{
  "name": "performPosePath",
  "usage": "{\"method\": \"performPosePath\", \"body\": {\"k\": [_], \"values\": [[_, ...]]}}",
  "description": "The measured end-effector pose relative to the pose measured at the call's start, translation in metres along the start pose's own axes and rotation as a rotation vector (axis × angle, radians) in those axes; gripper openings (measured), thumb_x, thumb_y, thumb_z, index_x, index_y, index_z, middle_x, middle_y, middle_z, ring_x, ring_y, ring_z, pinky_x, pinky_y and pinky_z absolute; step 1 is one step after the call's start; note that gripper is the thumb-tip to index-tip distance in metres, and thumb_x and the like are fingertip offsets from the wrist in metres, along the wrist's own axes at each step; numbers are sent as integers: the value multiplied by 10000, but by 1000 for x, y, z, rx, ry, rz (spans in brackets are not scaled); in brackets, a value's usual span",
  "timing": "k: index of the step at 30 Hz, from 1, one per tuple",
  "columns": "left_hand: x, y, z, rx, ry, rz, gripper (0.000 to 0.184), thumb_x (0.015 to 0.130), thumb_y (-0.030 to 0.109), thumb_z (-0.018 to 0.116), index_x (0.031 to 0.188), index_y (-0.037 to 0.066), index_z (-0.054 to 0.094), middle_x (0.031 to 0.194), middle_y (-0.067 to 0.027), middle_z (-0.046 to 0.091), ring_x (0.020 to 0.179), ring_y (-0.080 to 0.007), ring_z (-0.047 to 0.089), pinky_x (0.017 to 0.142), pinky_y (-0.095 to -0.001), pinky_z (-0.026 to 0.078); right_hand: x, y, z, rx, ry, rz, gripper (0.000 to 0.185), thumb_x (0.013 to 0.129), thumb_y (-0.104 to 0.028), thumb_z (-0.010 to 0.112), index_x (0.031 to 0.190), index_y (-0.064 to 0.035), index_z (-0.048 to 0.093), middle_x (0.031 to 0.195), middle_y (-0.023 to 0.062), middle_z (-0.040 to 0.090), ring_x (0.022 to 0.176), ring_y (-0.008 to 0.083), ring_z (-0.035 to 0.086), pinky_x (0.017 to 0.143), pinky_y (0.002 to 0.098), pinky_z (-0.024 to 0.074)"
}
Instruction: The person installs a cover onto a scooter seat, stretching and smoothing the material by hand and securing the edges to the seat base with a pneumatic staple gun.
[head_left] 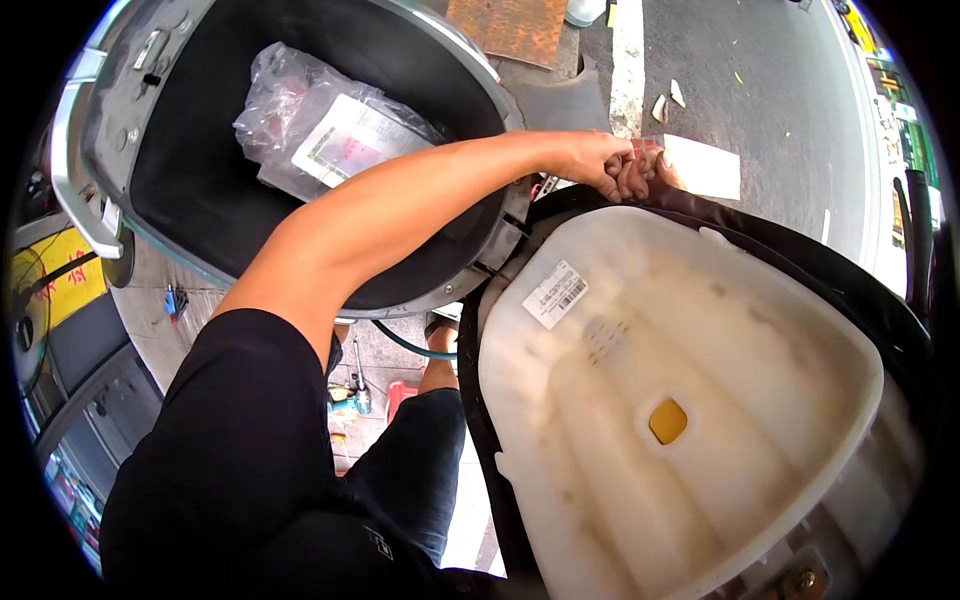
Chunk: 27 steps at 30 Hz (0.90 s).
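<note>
The scooter seat stands tipped up, its whitish plastic underside facing me, with a barcode label and an oval yellowish hole in it. Black seat cover material wraps round its rim. My left arm stretches across the open storage bin to the top edge of the seat. There my left hand is closed at the edge of the cover. Beside it are the curled fingers of my right hand, closed at the same edge; the right arm is hidden behind the seat. What exactly lies between the fingers is partly hidden.
The black storage bin holds a clear plastic bag and a printed white packet. Tools lie on the paving near my leg. A rusty board lies beyond the bin, and a white rectangle is behind the hands.
</note>
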<state>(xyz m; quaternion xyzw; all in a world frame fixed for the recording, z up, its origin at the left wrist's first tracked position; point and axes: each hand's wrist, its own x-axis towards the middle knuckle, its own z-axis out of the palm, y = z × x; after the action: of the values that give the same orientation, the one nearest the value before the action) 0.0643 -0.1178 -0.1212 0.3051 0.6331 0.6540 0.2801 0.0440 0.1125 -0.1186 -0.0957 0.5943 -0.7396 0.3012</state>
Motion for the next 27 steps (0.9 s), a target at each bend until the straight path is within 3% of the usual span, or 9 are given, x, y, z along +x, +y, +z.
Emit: {"method": "performPosePath", "body": {"k": [3,5,6,8,12,13,19,27], "values": [[10,-17,0,-157,-35,38,409,743,131,781,1047,19,532,860,-38,628,822,-134,581,753,-277,471,-2,5,0,26,-27,-6,373,990,-345,458,1171,-27,531,929,101,651,841,167,616,792,320,498],[8,-6,-6,198,-2,-63,449,731,158,790,1067,22,525,845,-45,620,820,-146,584,755,-284,472,-3,10,1,47,-63,-16,371,990,-344,459,1169,-27,530,929,101,651,842,167,616,793,322,498],[10,-8,-6,181,-14,-37,525,719,189,797,1124,18,512,824,-59,614,798,-160,588,751,-298,472,-4,13,1,56,-78,-27,370,990,-344,459,1168,-27,530,929,101,651,842,167,616,794,323,499],[10,-3,-8,185,-24,-54,511,725,194,789,1129,20,529,807,-60,613,787,-162,589,745,-305,473,-11,11,8,20,-42,-51,369,990,-344,461,1165,-28,529,928,100,651,842,167,616,794,326,499],[12,1,-10,332,-109,-81,420,743,205,763,1090,30,601,781,-61,627,761,-166,595,721,-318,478,-33,8,3,-411,479,-134,347,965,-367,515,1052,-32,541,962,102,656,809,176,631,714,330,520],[11,-1,-8,334,-139,-79,420,743,205,763,1090,30,601,781,-61,627,761,-166,595,721,-318,478,-43,11,8,-350,684,-94,336,947,-366,543,1050,-46,548,799,47,620,654,148,588,596,318,502],[20,-10,1,386,-48,-39,316,753,185,743,1017,46,640,837,-88,686,793,-162,641,731,-316,493,-190,62,104,-202,1320,-122,334,945,-364,543,1051,-47,549,773,38,598,632,142,569,578,313,490],[33,-27,-8,494,-98,-52,327,802,158,718,1078,15,619,924,-71,657,860,-175,615,778,-322,492,-345,186,287,226,1870,258,331,943,-361,544,1053,-48,550,738,25,570,603,135,545,556,306,475]]}}
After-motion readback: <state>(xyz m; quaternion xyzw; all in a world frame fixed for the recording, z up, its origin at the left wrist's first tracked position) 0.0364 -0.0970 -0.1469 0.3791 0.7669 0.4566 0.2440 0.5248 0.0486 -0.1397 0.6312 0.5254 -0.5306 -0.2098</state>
